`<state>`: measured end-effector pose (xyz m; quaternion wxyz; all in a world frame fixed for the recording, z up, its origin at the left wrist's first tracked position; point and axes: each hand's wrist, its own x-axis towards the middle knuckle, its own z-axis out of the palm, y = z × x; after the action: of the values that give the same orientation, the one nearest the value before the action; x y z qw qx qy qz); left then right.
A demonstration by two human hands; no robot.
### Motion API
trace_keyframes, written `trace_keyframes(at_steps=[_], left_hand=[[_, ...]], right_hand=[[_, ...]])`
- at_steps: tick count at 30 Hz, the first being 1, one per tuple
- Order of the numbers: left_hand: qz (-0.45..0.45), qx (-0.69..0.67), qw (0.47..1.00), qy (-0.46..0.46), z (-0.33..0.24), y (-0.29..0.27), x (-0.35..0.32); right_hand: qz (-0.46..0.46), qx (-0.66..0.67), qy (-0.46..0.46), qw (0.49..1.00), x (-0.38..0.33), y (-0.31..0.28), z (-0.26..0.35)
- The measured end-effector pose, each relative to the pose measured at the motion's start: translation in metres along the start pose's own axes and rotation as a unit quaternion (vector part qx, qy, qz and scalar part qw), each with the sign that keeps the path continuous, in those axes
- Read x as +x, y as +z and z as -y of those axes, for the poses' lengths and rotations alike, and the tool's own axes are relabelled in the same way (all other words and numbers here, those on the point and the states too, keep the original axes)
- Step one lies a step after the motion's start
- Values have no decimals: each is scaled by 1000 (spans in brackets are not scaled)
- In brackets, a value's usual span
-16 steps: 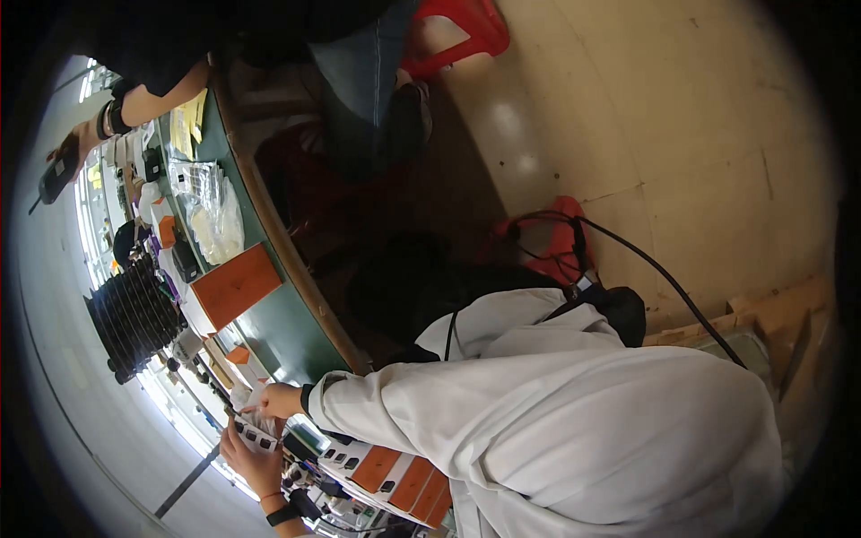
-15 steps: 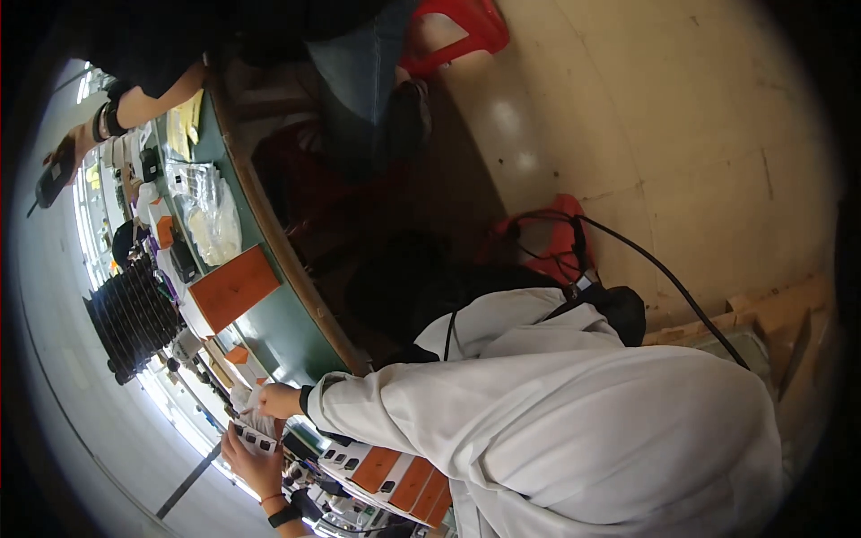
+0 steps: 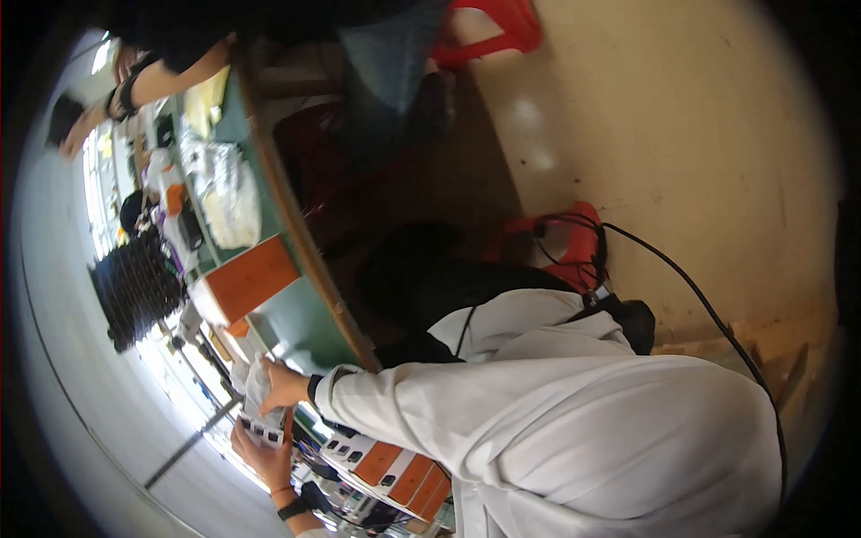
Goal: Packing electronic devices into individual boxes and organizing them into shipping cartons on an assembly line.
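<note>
My left hand [image 3: 267, 462], with an orange band and a black band at the wrist, is closed round a small white box [image 3: 263, 430] marked with a row of dark squares. Just above it in the picture, my right hand [image 3: 285, 387] comes out of a white sleeve. Its fingers are closed on crumpled, translucent white plastic [image 3: 256, 384], right against the box. Where box and plastic meet is partly hidden by the fingers. Beside my forearm stand several orange-and-white boxes [image 3: 377, 462] with dark squares on their white faces.
A green-topped table [image 3: 300, 327] with a wooden edge carries an orange box [image 3: 256, 280], clear plastic bags [image 3: 229, 202] and a black ribbed stack [image 3: 136, 291]. A co-worker's hand [image 3: 81, 130] holds a dark handheld device. Red stools [image 3: 574, 247] and a black cable [image 3: 691, 287] lie floor-side.
The whole view has shifted slightly. My right hand has moved down against the white box, still with the plastic. The co-worker's dark device has turned and is now blurred.
</note>
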<state>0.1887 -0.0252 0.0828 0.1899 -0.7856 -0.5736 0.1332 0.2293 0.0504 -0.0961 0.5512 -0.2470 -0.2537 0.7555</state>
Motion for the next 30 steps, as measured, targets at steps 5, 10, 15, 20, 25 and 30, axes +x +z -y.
trace_keyframes(at_steps=[5,10,15,20,25,30], left_hand=[[-30,35,999,-8,14,3,-15],[-32,210,974,-80,69,18,-43],[-32,333,941,-57,172,68,-65],[-86,76,963,-243,207,117,-76],[-70,189,956,-214,234,168,-106],[-85,191,938,-275,261,168,-117]], right_hand=[[-21,-10,-60,998,8,-4,-12],[-14,-293,-55,955,30,-9,25],[140,-504,-95,847,84,28,31],[281,-616,-118,726,141,85,4],[411,-598,-90,682,199,121,-52],[272,-606,-452,595,205,117,-82]])
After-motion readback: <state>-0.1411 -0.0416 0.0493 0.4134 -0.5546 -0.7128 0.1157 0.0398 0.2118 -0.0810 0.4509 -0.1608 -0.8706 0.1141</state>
